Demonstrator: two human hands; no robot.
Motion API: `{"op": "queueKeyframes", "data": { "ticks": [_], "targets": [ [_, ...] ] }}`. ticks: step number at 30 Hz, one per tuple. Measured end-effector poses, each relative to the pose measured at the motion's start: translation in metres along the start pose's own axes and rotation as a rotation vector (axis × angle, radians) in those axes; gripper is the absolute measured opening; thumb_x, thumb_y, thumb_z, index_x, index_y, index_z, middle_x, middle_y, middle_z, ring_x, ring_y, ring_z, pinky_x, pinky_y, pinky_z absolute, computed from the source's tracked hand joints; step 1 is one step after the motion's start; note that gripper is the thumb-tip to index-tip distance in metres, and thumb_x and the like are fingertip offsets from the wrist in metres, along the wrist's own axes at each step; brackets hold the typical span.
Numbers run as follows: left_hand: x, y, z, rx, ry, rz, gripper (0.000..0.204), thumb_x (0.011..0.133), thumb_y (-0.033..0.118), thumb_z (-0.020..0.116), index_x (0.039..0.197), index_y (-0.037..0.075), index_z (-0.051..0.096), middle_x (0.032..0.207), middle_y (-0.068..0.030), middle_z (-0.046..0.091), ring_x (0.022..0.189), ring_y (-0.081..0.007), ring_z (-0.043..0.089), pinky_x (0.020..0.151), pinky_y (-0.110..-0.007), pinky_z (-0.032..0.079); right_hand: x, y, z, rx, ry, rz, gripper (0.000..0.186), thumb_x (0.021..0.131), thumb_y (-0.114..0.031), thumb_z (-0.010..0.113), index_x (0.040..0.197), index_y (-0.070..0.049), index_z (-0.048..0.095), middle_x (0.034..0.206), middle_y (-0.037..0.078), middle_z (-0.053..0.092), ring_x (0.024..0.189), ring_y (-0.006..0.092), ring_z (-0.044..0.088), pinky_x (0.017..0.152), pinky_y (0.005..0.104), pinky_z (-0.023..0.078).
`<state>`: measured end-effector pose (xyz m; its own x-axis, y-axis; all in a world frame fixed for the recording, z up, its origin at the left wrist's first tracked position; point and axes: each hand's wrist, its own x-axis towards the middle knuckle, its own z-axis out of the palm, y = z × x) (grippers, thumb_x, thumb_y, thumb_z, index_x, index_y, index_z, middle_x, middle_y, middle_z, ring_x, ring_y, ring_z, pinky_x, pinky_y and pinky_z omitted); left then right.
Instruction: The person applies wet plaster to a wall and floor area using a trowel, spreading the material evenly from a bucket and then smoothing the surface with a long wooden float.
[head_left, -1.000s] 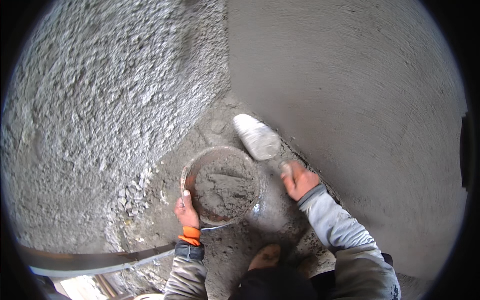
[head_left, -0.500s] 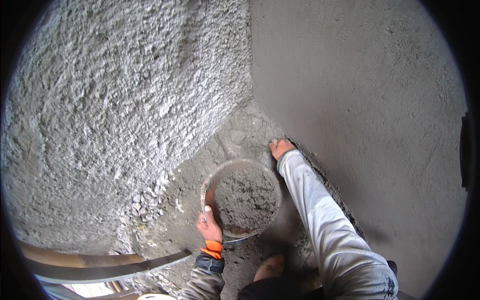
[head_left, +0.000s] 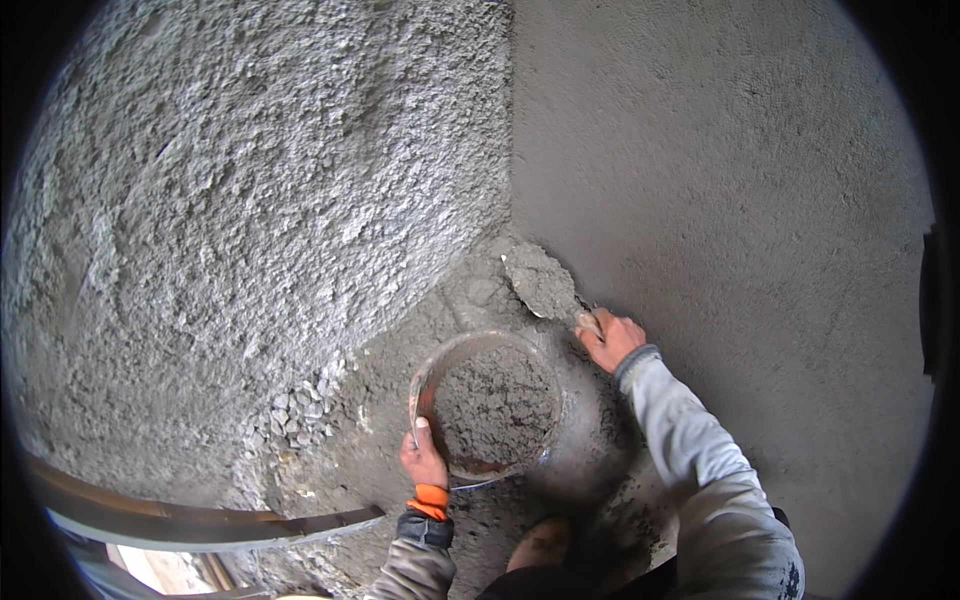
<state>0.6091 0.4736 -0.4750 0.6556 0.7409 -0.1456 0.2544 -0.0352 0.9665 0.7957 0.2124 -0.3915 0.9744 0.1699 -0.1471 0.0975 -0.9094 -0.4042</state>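
My left hand [head_left: 424, 456] is closed on the near-left rim of a round bucket [head_left: 424, 386], which is mostly full of wet grey mortar [head_left: 497, 405]. My thumb lies over the rim. Beyond the bucket and to its right, my right hand [head_left: 612, 340] is wrapped round the short handle of a trowel [head_left: 543, 280]. A heap of mortar covers the trowel's blade, which points away to the left toward the corner of the walls. The blade is near the mortar-strewn floor; whether it touches is unclear.
A rough plastered wall [head_left: 270, 190] rises on the left, and a smoother one [head_left: 720, 180] on the right. Small stones [head_left: 300, 412] lie at the left wall's foot. A long curved-looking bar [head_left: 230, 530] reaches in from the lower left. My foot [head_left: 542, 545] stands near the bucket.
My right hand has moved right and toward me from the corner. The trowel, hidden before, now shows with mortar on it. My left hand stays on the bucket rim.
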Motion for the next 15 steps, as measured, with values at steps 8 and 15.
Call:
{"op": "queueKeyframes", "data": {
  "ticks": [8, 15],
  "targets": [
    [0.003, 0.000, -0.002, -0.074, 0.021, -0.013, 0.041, 0.088, 0.033, 0.057, 0.060, 0.008, 0.040, 0.058, 0.0061, 0.037, 0.055, -0.0049, 0.028, 0.047, -0.024, 0.024, -0.090, -0.030, -0.030, -0.243, 0.298, -0.570, 0.043, 0.067, -0.021, 0.067, 0.107, -0.010, 0.059, 0.077, 0.009, 0.054, 0.061, 0.0248, 0.060, 0.056, 0.0364, 0.048],
    [-0.076, 0.011, -0.026, -0.308, 0.036, -0.435, 0.029, 0.085, 0.030, 0.060, 0.069, 0.011, 0.044, 0.059, -0.0012, 0.050, 0.043, -0.0104, 0.046, 0.040, -0.023, 0.041, -0.120, 0.041, -0.023, 0.255, 0.222, -0.165, 0.029, 0.076, -0.020, 0.062, 0.097, -0.003, 0.055, 0.075, 0.014, 0.061, 0.065, 0.0314, 0.060, 0.057, 0.0379, 0.047]
  ]
}}
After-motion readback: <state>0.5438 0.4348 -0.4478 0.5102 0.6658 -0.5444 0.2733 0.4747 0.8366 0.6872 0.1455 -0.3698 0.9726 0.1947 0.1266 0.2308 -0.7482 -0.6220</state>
